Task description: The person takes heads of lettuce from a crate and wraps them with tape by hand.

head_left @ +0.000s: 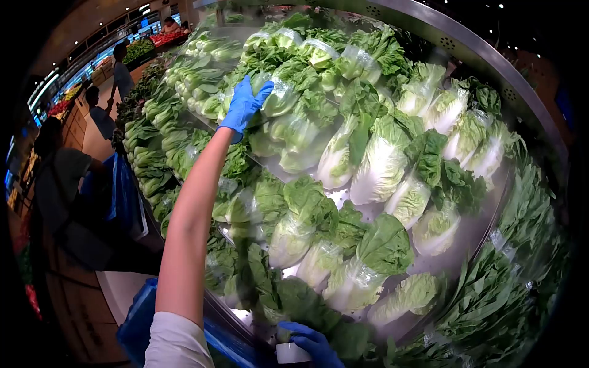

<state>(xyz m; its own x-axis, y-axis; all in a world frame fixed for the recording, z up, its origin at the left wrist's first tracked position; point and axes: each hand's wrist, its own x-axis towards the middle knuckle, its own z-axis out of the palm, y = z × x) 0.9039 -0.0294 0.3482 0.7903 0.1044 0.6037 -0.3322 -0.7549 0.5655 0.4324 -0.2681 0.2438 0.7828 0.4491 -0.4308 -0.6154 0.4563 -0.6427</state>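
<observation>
The blue-gloved left hand, fingers spread, seemingly reaches film-wrapped leafy greens toward eleven o'clock; gripping would call for curling. Blue-gloved right hand, six o'clock: grip unclear.

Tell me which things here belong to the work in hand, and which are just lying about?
Likely in the work:
- left hand, blue-gloved, fingers spread
- wrapped greens beside it
- right hand, also blue-gloved
- white item at its fingers, unclear what

Seemingly just about:
- pale cabbages
- long-leaved greens
- red produce behind
</observation>
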